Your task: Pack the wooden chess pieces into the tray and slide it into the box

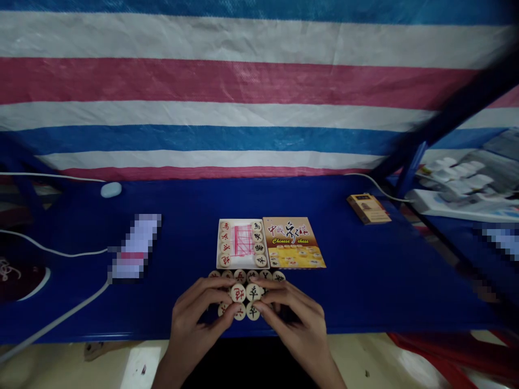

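My left hand (205, 308) pinches a red-lettered Chinese chess piece (238, 293) between thumb and fingers. Beside it, my right hand (290, 308) grips a black-lettered Chinese chess piece (253, 292) the same way. The two round wooden pieces are side by side, above several others at the table's front edge, which my fingers partly cover. Just beyond lies an open white box (243, 265) with red-lettered pieces down its left side, black-lettered ones down its right, and a patch of pink lines in the middle. Its printed lid (294, 243) adjoins it on the right.
On the blue table (344, 292), a phone (135, 246) with a white cable lies left and a pale oval case (111, 189) behind it. A yellowish small box (368, 209) is at right, near a white power strip (446, 205). Striped sheeting (243, 81) hangs behind.
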`<move>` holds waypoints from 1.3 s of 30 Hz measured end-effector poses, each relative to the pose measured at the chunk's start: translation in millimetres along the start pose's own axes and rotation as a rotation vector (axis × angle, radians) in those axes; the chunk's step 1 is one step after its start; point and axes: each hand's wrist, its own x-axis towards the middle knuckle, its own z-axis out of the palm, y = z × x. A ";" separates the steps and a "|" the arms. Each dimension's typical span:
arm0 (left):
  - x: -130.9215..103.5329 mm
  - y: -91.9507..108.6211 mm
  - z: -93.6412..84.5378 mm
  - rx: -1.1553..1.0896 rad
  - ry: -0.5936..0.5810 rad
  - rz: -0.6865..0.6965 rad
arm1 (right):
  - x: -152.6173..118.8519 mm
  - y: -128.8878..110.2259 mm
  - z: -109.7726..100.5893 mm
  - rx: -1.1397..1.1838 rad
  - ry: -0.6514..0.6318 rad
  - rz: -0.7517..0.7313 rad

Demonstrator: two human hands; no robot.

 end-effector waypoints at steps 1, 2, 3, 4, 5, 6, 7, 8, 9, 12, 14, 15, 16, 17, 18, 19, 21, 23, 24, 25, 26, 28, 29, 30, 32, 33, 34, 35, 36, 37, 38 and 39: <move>-0.1 -0.2 0.1 -0.002 0.000 -0.001 | 0.0 0.1 0.2 0.001 -0.003 0.003; -0.2 -0.2 0.3 -0.005 0.002 -0.003 | -0.1 0.1 0.6 0.003 -0.003 0.004; -0.4 -0.2 0.5 -0.011 0.001 -0.004 | -0.3 0.0 1.1 0.005 0.002 0.005; -0.7 0.0 0.7 -0.017 -0.001 -0.009 | -0.4 -0.3 1.6 0.007 0.010 0.010; -1.1 0.3 0.9 -0.020 -0.003 -0.013 | -0.6 -0.9 2.0 0.008 0.020 0.016; -1.5 0.8 1.0 -0.020 0.000 -0.018 | -0.9 -1.8 2.3 0.006 0.029 0.018; -2.0 1.4 0.9 -0.015 0.011 -0.018 | -1.2 -2.9 2.2 -0.004 0.039 0.015; -2.7 2.1 0.6 -0.003 0.026 -0.018 | -1.8 -4.0 1.8 -0.025 0.045 0.006; -3.5 2.9 0.0 0.014 0.042 -0.016 | -2.8 -5.1 0.9 -0.057 0.048 -0.007; -7.0 4.6 -2.4 0.081 0.058 0.004 | -7.9 -6.1 -3.4 -0.202 0.047 -0.047; -10.3 4.6 -3.5 0.136 0.042 0.044 | -12.5 -4.5 -5.7 -0.290 0.031 -0.078; -12.1 4.1 -3.4 0.165 0.035 0.072 | -14.6 -3.4 -6.1 -0.320 0.020 -0.097; -13.8 3.3 -2.8 0.196 0.025 0.098 | -16.2 -2.4 -6.0 -0.341 0.005 -0.115; -15.4 2.5 -1.7 0.229 0.009 0.121 | -17.2 -1.7 -5.3 -0.353 -0.006 -0.133; -16.6 1.7 -0.1 0.260 -0.002 0.138 | -17.4 -1.4 -4.2 -0.358 -0.008 -0.145; -17.5 1.0 1.6 0.286 -0.001 0.153 | -17.0 -1.7 -2.9 -0.362 -0.002 -0.155; -18.3 0.2 5.1 0.317 0.023 0.178 | -14.8 -3.3 -0.4 -0.370 0.020 -0.184; -18.0 0.3 7.4 0.325 0.070 0.192 | -12.3 -5.4 1.4 -0.387 0.018 -0.225; -17.7 0.4 8.0 0.327 0.088 0.197 | -11.5 -6.2 1.9 -0.399 0.007 -0.247; -17.6 0.4 8.3 0.332 0.091 0.200 | -11.2 -6.7 2.2 -0.412 -0.009 -0.269; -17.5 0.3 8.4 0.339 0.089 0.201 | -11.2 -6.8 2.3 -0.423 -0.018 -0.284; -17.4 -0.4 8.1 0.355 0.067 0.197 | -12.6 -6.2 2.4 -0.441 -0.013 -0.291; -17.4 -1.0 7.9 0.364 0.053 0.193 | -13.7 -5.7 2.3 -0.446 -0.010 -0.287; -17.4 -1.5 7.8 0.371 0.043 0.185 | -15.0 -5.0 2.1 -0.449 -0.011 -0.281; -17.1 -2.0 7.6 0.375 0.045 0.173 | -17.8 -3.4 1.2 -0.450 -0.017 -0.266; -16.8 -2.0 7.6 0.375 0.052 0.166 | -19.1 -2.6 0.5 -0.453 -0.022 -0.259; -16.5 -1.7 7.6 0.373 0.057 0.162 | -20.3 -1.7 -0.1 -0.454 -0.017 -0.252; -16.2 -1.3 7.7 0.370 0.062 0.160 | -21.2 -0.8 -0.7 -0.454 0.001 -0.244; -15.8 -0.9 7.8 0.369 0.061 0.158 | -21.7 -0.1 -1.2 -0.451 0.022 -0.234; -15.4 -0.5 7.9 0.367 0.057 0.155 | -21.7 0.4 -1.5 -0.446 0.040 -0.223; -15.0 -0.2 8.0 0.363 0.051 0.153 | -21.4 0.5 -1.6 -0.438 0.051 -0.211; -14.6 -0.1 8.1 0.358 0.043 0.151 | -20.7 0.4 -1.4 -0.428 0.049 -0.200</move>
